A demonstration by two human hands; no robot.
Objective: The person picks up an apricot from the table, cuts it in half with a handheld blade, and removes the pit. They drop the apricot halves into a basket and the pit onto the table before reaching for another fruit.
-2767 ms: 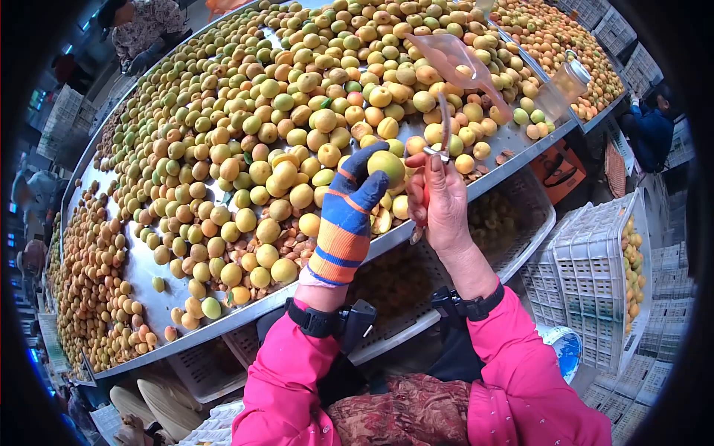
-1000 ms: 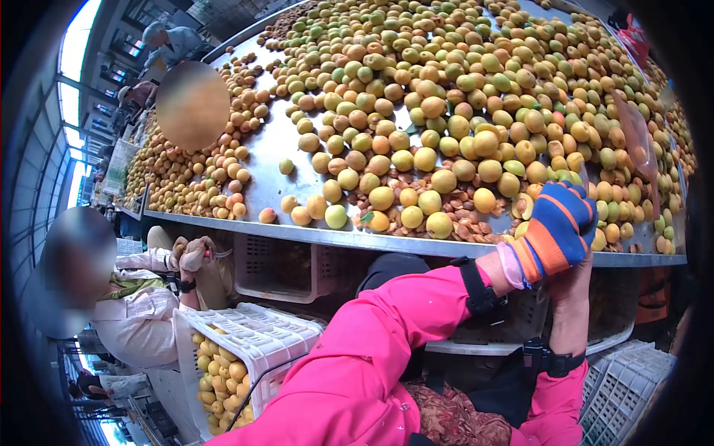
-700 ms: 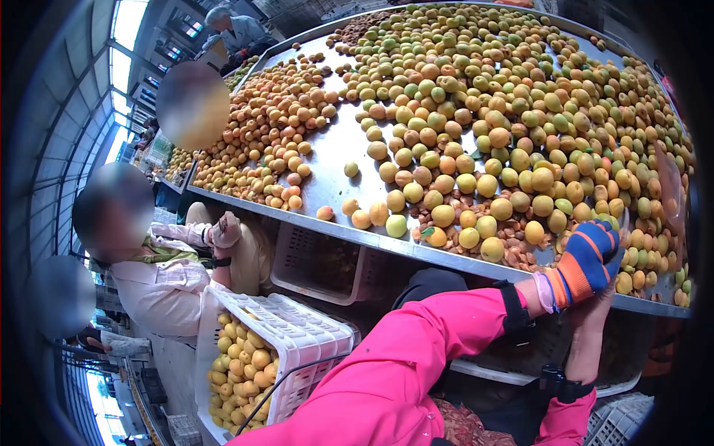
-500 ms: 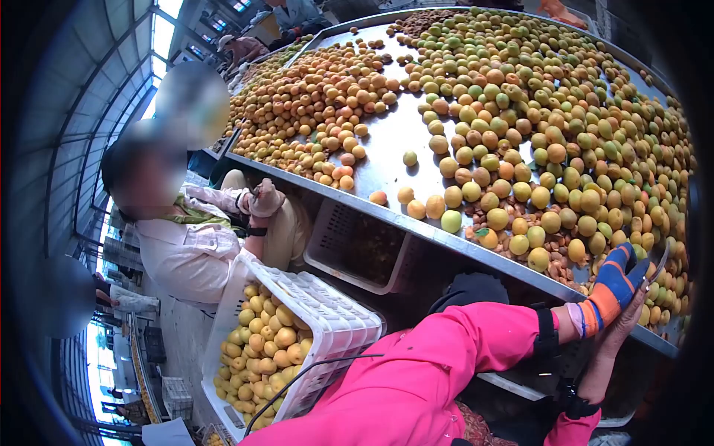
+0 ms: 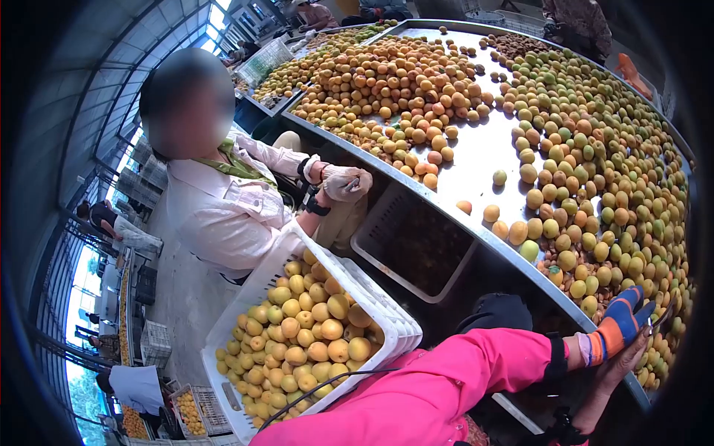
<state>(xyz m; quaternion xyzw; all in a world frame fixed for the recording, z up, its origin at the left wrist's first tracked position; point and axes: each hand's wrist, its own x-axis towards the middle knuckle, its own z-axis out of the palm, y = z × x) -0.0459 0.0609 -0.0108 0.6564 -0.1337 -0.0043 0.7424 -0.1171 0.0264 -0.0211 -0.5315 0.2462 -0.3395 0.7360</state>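
Note:
My left hand [image 5: 617, 325] wears a blue and orange glove and reaches over the metal table's near edge at the lower right. Its blue fingertips point toward the fruit and show a gap between them. Close beneath it is my bare right hand [image 5: 623, 364], with fingers closed around a thin curved metal tool [image 5: 662, 317] that sticks out beyond the glove. The two hands overlap in this view, and the palm side of the glove is hidden. Yellow-green and orange apricots [image 5: 632, 265] lie loosely heaped around both hands.
The metal table [image 5: 476, 167] carries more apricots and a patch of brown fruit pieces. Beside my pink sleeve stands a white crate [image 5: 405, 327] full of apricots. Under the edge is another crate [image 5: 439, 293]. A seated co-worker [image 5: 238, 197] is at the left.
The view has swung left, so the table, crate and co-worker appear farther right or lower. Both hands stay together at the table edge, with the metal tool still beside the glove.

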